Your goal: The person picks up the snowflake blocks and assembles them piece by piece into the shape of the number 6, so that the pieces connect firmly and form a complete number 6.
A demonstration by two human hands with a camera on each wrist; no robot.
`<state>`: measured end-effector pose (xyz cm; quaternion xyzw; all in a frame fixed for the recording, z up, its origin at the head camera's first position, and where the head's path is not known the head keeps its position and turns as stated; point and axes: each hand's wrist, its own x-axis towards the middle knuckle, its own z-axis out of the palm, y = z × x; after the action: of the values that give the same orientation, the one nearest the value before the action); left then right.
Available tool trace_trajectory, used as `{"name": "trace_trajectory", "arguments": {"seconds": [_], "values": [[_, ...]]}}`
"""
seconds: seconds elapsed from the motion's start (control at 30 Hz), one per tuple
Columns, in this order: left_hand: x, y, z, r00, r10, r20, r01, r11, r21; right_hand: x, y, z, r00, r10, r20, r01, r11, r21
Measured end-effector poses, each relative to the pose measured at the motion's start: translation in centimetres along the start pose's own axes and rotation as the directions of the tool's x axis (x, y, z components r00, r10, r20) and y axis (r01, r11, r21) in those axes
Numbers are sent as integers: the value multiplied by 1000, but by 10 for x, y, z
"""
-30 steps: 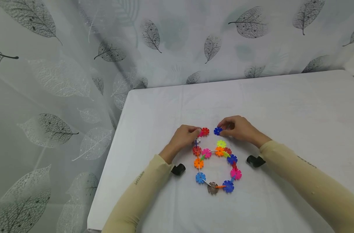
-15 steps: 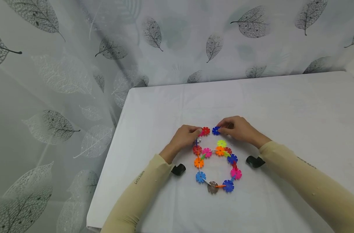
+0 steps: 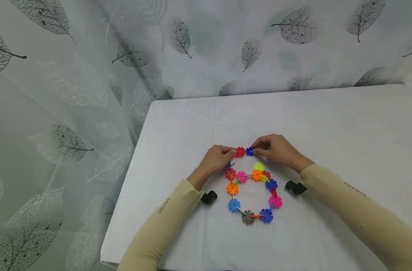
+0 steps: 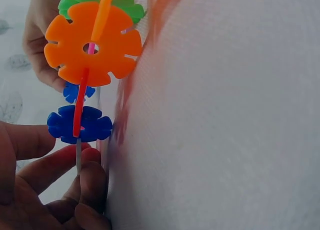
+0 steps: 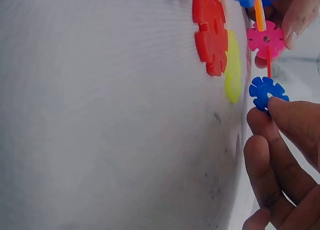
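Note:
A chain of notched, flower-shaped plastic discs lies on the white table, with a ring of several colours below and a curved arm rising at its left. At the arm's top, my left hand [image 3: 217,161] grips a pink disc [image 5: 265,39], which its fingers partly cover in the head view. Beyond that projects a red disc [image 3: 240,151]. My right hand [image 3: 278,151] pinches a blue disc [image 5: 262,92] between thumb and forefinger, its edge right at the red disc. Inside the left wrist view, another blue disc [image 4: 80,125] of the chain hangs close to the left fingers.
A yellow disc [image 3: 258,166] stands at the ring's top right, below the right hand. A brown disc [image 3: 248,217] marks the ring's near side. Black devices [image 3: 209,197] sit at both wrists. A leaf-patterned curtain [image 3: 206,45] hangs behind the table.
My right hand has moved slightly left with the blue disc, closing the gap to the red disc. The left hand keeps its grip, and the ring lies as before.

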<state>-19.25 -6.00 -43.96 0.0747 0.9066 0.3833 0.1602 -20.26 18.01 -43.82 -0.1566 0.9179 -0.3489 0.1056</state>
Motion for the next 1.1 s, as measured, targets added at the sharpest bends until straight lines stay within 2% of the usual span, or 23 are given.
{"name": "trace_trajectory", "arguments": {"seconds": [0.33,0.77,1.1], "values": [[0,1,1,1000,7,-16,-7,1000,-5,0,-8,-2,999,-48,-22,46,995,-91],[-1,0,4,1000,-3,-27,2,999,-38,3,-9,1,997,-72,-28,68,990,-121],[-1,2,4,1000,-17,-24,16,999,-36,6,-10,3,983,-173,-56,162,974,-159]]}}
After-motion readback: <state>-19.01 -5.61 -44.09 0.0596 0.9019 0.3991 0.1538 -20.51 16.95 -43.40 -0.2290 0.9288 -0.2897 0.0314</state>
